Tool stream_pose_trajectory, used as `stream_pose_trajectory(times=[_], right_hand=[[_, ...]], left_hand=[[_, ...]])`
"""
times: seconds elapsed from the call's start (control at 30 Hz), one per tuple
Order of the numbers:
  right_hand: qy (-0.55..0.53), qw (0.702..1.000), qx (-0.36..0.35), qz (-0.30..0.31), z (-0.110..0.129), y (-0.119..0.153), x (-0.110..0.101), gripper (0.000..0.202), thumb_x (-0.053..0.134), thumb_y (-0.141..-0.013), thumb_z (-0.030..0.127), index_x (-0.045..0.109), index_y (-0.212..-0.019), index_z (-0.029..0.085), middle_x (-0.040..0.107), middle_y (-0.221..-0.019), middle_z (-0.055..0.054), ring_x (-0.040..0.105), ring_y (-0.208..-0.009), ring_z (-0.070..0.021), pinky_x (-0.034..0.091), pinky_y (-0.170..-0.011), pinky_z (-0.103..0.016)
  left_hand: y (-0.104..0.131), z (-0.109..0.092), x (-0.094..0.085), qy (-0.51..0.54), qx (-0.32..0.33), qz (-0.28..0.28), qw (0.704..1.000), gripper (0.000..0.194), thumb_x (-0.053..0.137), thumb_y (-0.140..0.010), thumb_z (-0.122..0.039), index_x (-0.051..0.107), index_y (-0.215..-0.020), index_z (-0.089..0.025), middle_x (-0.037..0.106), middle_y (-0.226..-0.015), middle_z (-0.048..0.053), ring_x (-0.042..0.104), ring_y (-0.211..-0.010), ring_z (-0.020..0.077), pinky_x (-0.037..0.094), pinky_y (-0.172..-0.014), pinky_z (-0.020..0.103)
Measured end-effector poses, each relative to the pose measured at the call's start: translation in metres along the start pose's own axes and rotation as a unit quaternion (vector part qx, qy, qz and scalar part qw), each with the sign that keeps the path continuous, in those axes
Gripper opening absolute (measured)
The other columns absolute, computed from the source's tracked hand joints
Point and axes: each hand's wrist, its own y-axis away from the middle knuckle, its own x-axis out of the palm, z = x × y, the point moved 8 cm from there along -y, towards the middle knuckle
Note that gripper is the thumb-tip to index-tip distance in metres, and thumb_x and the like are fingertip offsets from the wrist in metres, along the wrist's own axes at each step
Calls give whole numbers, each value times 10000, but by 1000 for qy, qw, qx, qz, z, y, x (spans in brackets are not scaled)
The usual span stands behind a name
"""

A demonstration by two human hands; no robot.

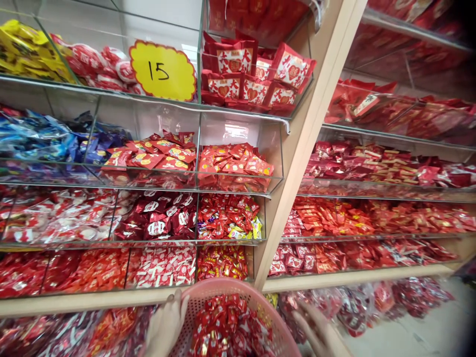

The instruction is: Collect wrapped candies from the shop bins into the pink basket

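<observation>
My left hand [166, 325] grips the left rim of a pink perforated plastic basket [208, 292] at the bottom centre. The basket holds a heap of small red-wrapped candies [226, 329]. My right hand [316, 329] is blurred, just right of the basket, fingers spread, holding nothing that I can see. Both hands are below a wall of clear acrylic bins full of wrapped sweets.
A yellow price tag marked 15 [162, 71] hangs on an upper bin. Bins of red heart packets [256, 74], blue sweets [40, 139] and orange-red packets [232, 166] rise in tiers. A slanted wooden upright [303, 144] splits two shelf sections. Bagged candies [372, 300] lie under the lowest shelf.
</observation>
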Motion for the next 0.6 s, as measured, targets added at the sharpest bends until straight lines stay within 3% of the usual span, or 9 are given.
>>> stream_pose_trajectory(times=[0.07, 0.17, 0.27, 0.33, 0.4, 0.6], right_hand=[[11, 995, -95, 36, 60, -30, -2, 410, 481, -814, 420, 530, -1194, 275, 610, -1055, -83, 596, -897, -226, 494, -734, -333], [51, 958, -276, 60, 167, -59, -2, 411, 383, -879, 367, 452, -1265, 246, 569, -1087, -81, 572, -917, -189, 461, -807, -313], [145, 922, -359, 31, 235, -84, 7, 407, 431, -869, 313, 448, -1263, 213, 521, -1103, -88, 530, -995, -203, 436, -852, -322], [236, 906, -352, -4, 251, -102, 17, 472, 553, -801, 271, 454, -1256, 196, 506, -1088, -104, 516, -994, -235, 448, -813, -337], [310, 890, -333, -18, 252, -118, 28, 529, 638, -735, 247, 474, -1235, 197, 505, -1069, -116, 515, -983, -256, 459, -757, -334], [355, 880, -307, 67, 238, -144, 47, 437, 608, -752, 175, 527, -1179, 209, 511, -1054, -127, 598, -856, -238, 452, -688, -318]], left_hand=[[-1, 1, 1, 8, -1, -4, 1000, 495, 156, -896, -348, 460, -1208, -112, 632, -1040, 165, 648, -846, 242, 498, -675, 352], [-1, 2, 3, 22, -2, -4, 1000, 492, 146, -895, -353, 476, -1180, -126, 639, -1037, 153, 654, -836, 238, 498, -660, 347], [-2, 4, 5, 27, -4, 0, 1000, 476, 162, -895, -349, 478, -1176, -130, 640, -1050, 146, 652, -851, 237, 497, -678, 351], [-2, 5, 7, 27, -7, 2, 1000, 471, 176, -895, -342, 472, -1189, -124, 634, -1071, 149, 648, -872, 240, 498, -698, 356], [-3, 5, 8, 26, -6, 2, 1000, 468, 184, -897, -335, 470, -1199, -122, 628, -1089, 153, 647, -880, 242, 501, -703, 360], [-3, 5, 8, 14, 1, -12, 1000, 472, 183, -902, -329, 477, -1204, -116, 635, -1072, 154, 654, -857, 241, 512, -679, 350]])
